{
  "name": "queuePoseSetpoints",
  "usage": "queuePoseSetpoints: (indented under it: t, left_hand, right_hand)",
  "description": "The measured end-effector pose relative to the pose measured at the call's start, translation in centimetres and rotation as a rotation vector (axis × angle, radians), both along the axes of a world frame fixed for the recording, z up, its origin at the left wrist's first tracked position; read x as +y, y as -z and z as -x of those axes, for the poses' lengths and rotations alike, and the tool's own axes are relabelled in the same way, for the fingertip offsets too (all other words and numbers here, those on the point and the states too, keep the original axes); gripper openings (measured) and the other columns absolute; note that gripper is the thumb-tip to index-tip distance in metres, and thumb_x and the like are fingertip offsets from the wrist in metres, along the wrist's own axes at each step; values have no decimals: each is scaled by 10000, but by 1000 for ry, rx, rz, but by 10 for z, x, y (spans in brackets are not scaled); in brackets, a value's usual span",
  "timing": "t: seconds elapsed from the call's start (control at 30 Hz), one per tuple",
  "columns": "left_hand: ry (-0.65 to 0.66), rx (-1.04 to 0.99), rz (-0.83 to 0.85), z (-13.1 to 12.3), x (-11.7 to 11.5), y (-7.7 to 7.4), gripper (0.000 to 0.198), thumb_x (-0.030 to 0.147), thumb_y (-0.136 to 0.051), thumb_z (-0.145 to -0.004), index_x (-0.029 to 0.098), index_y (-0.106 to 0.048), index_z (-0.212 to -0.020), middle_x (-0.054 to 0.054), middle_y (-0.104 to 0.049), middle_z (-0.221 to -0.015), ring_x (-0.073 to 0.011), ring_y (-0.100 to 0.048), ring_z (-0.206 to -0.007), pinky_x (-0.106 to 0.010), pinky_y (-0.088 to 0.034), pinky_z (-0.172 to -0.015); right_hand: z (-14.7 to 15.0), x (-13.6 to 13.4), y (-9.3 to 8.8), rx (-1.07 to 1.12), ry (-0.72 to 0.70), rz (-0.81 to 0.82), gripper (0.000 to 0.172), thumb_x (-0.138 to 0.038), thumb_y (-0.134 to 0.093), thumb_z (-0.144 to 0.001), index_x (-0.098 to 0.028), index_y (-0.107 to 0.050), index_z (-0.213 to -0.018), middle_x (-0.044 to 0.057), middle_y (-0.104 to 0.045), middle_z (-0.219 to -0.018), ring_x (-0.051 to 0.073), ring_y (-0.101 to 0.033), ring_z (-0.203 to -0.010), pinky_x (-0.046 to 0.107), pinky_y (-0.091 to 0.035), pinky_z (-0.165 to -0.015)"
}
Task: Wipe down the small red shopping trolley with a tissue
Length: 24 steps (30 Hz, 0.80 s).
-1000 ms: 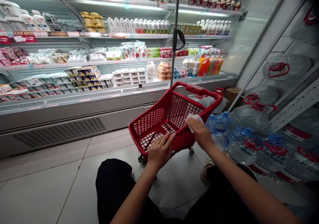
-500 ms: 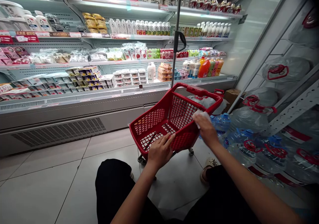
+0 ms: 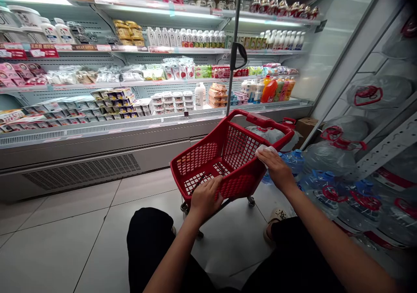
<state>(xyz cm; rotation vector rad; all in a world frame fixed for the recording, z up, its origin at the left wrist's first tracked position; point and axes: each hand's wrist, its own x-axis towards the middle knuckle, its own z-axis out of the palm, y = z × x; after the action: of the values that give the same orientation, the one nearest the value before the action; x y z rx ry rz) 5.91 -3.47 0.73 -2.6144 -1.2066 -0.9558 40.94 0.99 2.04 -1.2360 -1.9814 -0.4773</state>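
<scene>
A small red shopping cart (image 3: pixel 243 184) with a lattice basket stands on the floor in front of me, its handle (image 3: pixel 270 125) toward the right. My left hand (image 3: pixel 206 198) grips the near rim of the basket, fingers over the edge and closed on it. Higher up the same side, near the handle, my right hand (image 3: pixel 275 167) presses a white cloth or tissue (image 3: pixel 264 149) against the rim. The fingers of that hand are closed over the cloth, which hides part of the rim. Inside, the basket holds no goods that I can see.
A refrigerated display case (image 3: pixel 156 147) with dairy tubs, bottles and packets runs along the back. Large water jugs (image 3: pixel 339 160) are stacked on the right beside a white perforated rack post (image 3: pixel 384 154). A dark pole with a handle (image 3: pixel 239 56) rises behind the cart.
My left hand's fingers have curled more tightly over the rim. My right hand has shifted slightly with the cloth along the rim. The whole view has moved a little.
</scene>
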Motion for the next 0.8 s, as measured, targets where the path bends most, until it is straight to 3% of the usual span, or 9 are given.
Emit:
queuePoseSetpoints:
  t: [0.13, 0.23, 0.3, 0.37, 0.43, 0.53, 0.6, 0.67, 0.8]
  left_hand:
    - [-3, -19, 19, -7, 3, 0, 645, 189, -643, -831, 217, -502, -1460, -66, -715, -1332, -248, -717, -1132, -371, -592, -969]
    - [-19, -8, 8, -9, 7, 1, 606, 165, -631, -836, 203, -510, -1428, -73, -730, -1290, -240, -724, -1101, -359, -590, -961]
    - [-57, 34, -18, -9, 9, 3, 524, 158, -611, -879, 193, -520, -1394, -76, -737, -1259, -225, -729, -1079, -336, -583, -950]
    - [-104, 90, -43, -7, 11, 5, 369, 185, -579, -957, 189, -550, -1325, -79, -747, -1207, -212, -735, -1032, -312, -580, -908]
    - [-147, 130, -51, -6, 14, 6, 211, 223, -535, -1025, 190, -584, -1228, -78, -755, -1115, -208, -738, -958, -295, -574, -830]
    - [-180, 153, -37, -6, 17, 9, 124, 200, -489, -1057, 197, -601, -1110, -63, -744, -973, -203, -725, -841, -276, -543, -717]
    - [-196, 167, -25, -10, 19, 11, 127, 154, -481, -1050, 202, -598, -1063, -51, -727, -911, -197, -711, -789, -268, -522, -679]
    - [-206, 178, -13, -15, 21, 12, 135, 121, -484, -1038, 204, -591, -1041, -45, -712, -884, -195, -701, -767, -265, -512, -661]
    - [-212, 208, 8, -25, 23, 14, 134, 100, -491, -1025, 200, -580, -1032, -42, -700, -874, -195, -700, -771, -260, -513, -652]
  right_hand:
    - [49, -9, 21, 57, 41, -3, 800, 40, -319, -878, -278, -417, -1606, 32, -567, -1548, 197, -431, -1507, 512, -322, -1298]
    - [108, -26, 37, 33, -77, 46, 801, 22, -353, -889, -269, -353, -1636, 44, -549, -1564, 208, -450, -1495, 515, -359, -1281]
    - [127, -35, 39, -28, -165, 65, 790, 11, -368, -911, -272, -319, -1647, 34, -524, -1585, 203, -442, -1501, 496, -362, -1282]
    - [121, -36, 33, -98, -217, 60, 773, 1, -389, -935, -281, -306, -1651, 20, -516, -1591, 197, -450, -1495, 482, -340, -1294]
    - [90, -30, 22, -129, -197, 33, 754, -3, -388, -953, -288, -315, -1647, 16, -519, -1587, 197, -473, -1479, 487, -316, -1304]
    - [33, -13, 5, -81, -42, 14, 743, 13, -334, -953, -298, -370, -1626, 19, -513, -1591, 207, -467, -1484, 513, -311, -1300]
    - [14, -5, 2, -38, 33, 24, 753, 19, -343, -931, -298, -402, -1612, 22, -520, -1586, 219, -449, -1497, 528, -312, -1296]
    - [23, -4, 7, 18, 69, 28, 795, 37, -360, -889, -288, -402, -1613, 28, -540, -1570, 224, -442, -1501, 538, -315, -1292]
    - [98, -22, 35, 38, -33, 41, 851, 59, -360, -863, -273, -322, -1646, 42, -545, -1566, 207, -446, -1498, 518, -331, -1289]
